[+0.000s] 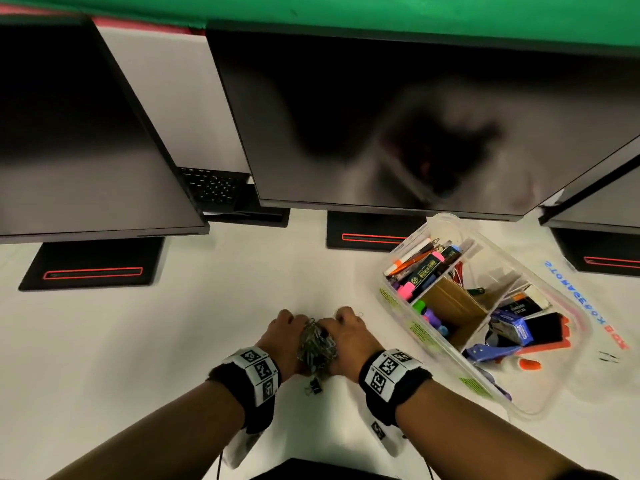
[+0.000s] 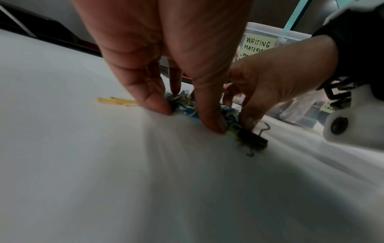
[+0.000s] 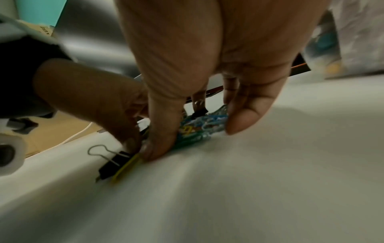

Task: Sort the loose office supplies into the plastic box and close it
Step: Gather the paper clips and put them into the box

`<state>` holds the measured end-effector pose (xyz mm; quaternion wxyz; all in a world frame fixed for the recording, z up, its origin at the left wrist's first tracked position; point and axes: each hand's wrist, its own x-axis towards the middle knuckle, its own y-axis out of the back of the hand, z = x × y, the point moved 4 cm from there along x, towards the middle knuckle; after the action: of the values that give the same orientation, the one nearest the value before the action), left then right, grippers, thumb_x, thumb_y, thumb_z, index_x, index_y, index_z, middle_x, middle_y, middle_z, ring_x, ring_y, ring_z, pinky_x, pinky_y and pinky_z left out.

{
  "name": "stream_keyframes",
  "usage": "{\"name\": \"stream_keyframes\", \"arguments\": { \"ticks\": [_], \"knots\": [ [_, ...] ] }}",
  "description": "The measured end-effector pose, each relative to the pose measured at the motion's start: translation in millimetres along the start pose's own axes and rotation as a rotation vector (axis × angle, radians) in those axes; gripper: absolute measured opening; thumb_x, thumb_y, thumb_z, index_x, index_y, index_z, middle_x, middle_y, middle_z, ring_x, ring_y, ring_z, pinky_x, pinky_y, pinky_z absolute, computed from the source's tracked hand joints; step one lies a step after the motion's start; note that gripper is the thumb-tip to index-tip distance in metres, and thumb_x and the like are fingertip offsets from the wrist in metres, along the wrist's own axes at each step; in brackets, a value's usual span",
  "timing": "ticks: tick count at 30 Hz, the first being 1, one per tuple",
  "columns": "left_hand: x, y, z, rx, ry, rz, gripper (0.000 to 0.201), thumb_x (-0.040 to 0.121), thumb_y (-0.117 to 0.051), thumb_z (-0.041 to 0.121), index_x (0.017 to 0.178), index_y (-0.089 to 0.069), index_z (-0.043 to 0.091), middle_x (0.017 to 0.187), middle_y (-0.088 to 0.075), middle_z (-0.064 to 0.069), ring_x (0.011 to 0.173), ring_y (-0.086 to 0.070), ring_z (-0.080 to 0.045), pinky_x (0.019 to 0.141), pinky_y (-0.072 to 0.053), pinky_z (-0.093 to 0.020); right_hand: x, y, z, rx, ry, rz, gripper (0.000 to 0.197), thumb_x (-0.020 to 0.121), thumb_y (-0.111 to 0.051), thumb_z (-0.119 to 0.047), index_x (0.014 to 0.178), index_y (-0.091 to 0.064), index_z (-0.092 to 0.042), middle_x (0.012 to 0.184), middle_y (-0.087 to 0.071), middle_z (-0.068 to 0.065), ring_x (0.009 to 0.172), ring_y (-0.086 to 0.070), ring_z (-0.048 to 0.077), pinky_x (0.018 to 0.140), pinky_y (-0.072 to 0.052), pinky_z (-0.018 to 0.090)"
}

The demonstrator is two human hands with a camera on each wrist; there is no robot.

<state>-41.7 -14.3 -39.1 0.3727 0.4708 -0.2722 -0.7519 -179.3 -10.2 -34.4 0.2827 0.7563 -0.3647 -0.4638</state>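
Note:
A tangled pile of coloured paper clips and black binder clips (image 1: 317,344) lies on the white table. My left hand (image 1: 294,323) and right hand (image 1: 337,322) cup it from either side, fingers curled down round it. In the left wrist view the left hand (image 2: 187,115) has its fingertips on the table around the pile (image 2: 187,105). In the right wrist view the right hand (image 3: 195,138) hems in the clips (image 3: 203,126). One black binder clip (image 3: 112,166) sticks out at the near end. The open clear plastic box (image 1: 398,306) stands to the right, with pens, markers and staples in its compartments.
A clear lid (image 1: 588,341) with blue and red lettering lies right of the box. A yellow item (image 2: 116,101) lies on the table left of the pile. Monitors (image 1: 398,116) on black stands (image 1: 93,265) line the back. A label on the box wall (image 2: 257,44) reads "WRITING".

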Motion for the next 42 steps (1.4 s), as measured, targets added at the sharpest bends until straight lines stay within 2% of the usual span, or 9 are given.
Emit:
{"name": "stream_keyframes", "arguments": {
  "ticks": [5,8,11,14,20,26,35,38,42],
  "knots": [
    [9,-1,12,-0.043,-0.068,0.033,0.041,0.081,-0.067,0.029,0.116,-0.054,0.013,0.117,-0.047,-0.008,0.101,-0.056,-0.025,0.089,-0.047,-0.032,2,-1,-3,0.09,0.026,0.039,0.04,0.08,-0.068,-0.019,0.117,-0.058,-0.009,0.116,-0.046,0.013,0.099,-0.055,0.029,0.09,-0.046,0.03],
    [10,1,15,-0.067,-0.091,0.045,0.028,0.087,-0.059,0.023,0.112,-0.057,0.01,0.106,-0.049,-0.005,0.101,-0.056,-0.026,0.087,-0.046,-0.031,3,3,-2,0.099,0.013,0.052,0.028,0.087,-0.059,-0.016,0.114,-0.061,-0.008,0.111,-0.052,0.016,0.099,-0.056,0.03,0.083,-0.04,0.025],
    [9,7,20,-0.088,-0.115,0.055,0.024,0.089,-0.057,0.02,0.111,-0.058,0.009,0.098,-0.048,0.0,0.103,-0.056,-0.025,0.083,-0.04,-0.025,2,9,-5,0.092,-0.002,0.063,0.028,0.089,-0.053,-0.011,0.115,-0.062,-0.006,0.113,-0.055,0.018,0.101,-0.056,0.03,0.082,-0.04,0.027],
    [4,23,27,-0.118,-0.13,0.079,0.021,0.089,-0.055,0.018,0.109,-0.059,0.01,0.106,-0.062,-0.006,0.101,-0.058,-0.022,0.078,-0.039,-0.021,-2,23,-11,0.099,-0.015,0.113,0.03,0.091,-0.05,-0.012,0.118,-0.061,-0.008,0.115,-0.056,0.017,0.106,-0.055,0.029,0.086,-0.041,0.027],
    [-9,72,46,-0.122,-0.194,0.15,0.017,0.089,-0.055,0.014,0.104,-0.063,0.011,0.089,-0.062,0.002,0.085,-0.056,-0.016,0.072,-0.038,-0.019,-20,68,-27,0.119,-0.013,0.221,0.026,0.091,-0.051,-0.014,0.114,-0.064,-0.011,0.112,-0.061,0.016,0.106,-0.056,0.029,0.086,-0.042,0.029],
    [-21,115,89,-0.097,-0.258,0.226,0.014,0.087,-0.059,0.013,0.099,-0.065,0.013,0.094,-0.069,-0.004,0.079,-0.054,-0.013,0.072,-0.04,-0.021,-51,124,-29,0.134,0.017,0.348,0.022,0.088,-0.058,-0.014,0.106,-0.068,-0.011,0.103,-0.069,0.012,0.099,-0.06,0.027,0.087,-0.046,0.031],
    [-14,119,182,-0.166,-0.318,0.319,0.017,0.086,-0.061,0.013,0.102,-0.065,0.015,0.094,-0.07,-0.004,0.081,-0.062,-0.019,0.072,-0.047,-0.026,-97,180,32,0.112,-0.053,0.466,0.017,0.088,-0.059,-0.017,0.099,-0.071,-0.018,0.1,-0.07,0.005,0.085,-0.057,0.019,0.086,-0.046,0.027],
    [-6,105,207,-0.226,-0.333,0.337,0.019,0.085,-0.061,0.012,0.103,-0.066,0.016,0.097,-0.071,-0.004,0.089,-0.065,-0.021,0.078,-0.049,-0.027,-110,190,57,0.093,-0.07,0.46,0.022,0.088,-0.058,-0.013,0.106,-0.07,-0.018,0.108,-0.069,0.004,0.098,-0.06,0.02,0.086,-0.04,0.021],
    [9,89,234,-0.245,-0.332,0.379,0.024,0.084,-0.061,0.013,0.108,-0.066,0.019,0.106,-0.07,-0.002,0.099,-0.063,-0.02,0.083,-0.045,-0.023,-120,198,89,0.058,-0.119,0.44,0.028,0.087,-0.058,-0.012,0.112,-0.068,-0.02,0.115,-0.067,0.004,0.105,-0.06,0.022,0.092,-0.043,0.024]
  ]
}}
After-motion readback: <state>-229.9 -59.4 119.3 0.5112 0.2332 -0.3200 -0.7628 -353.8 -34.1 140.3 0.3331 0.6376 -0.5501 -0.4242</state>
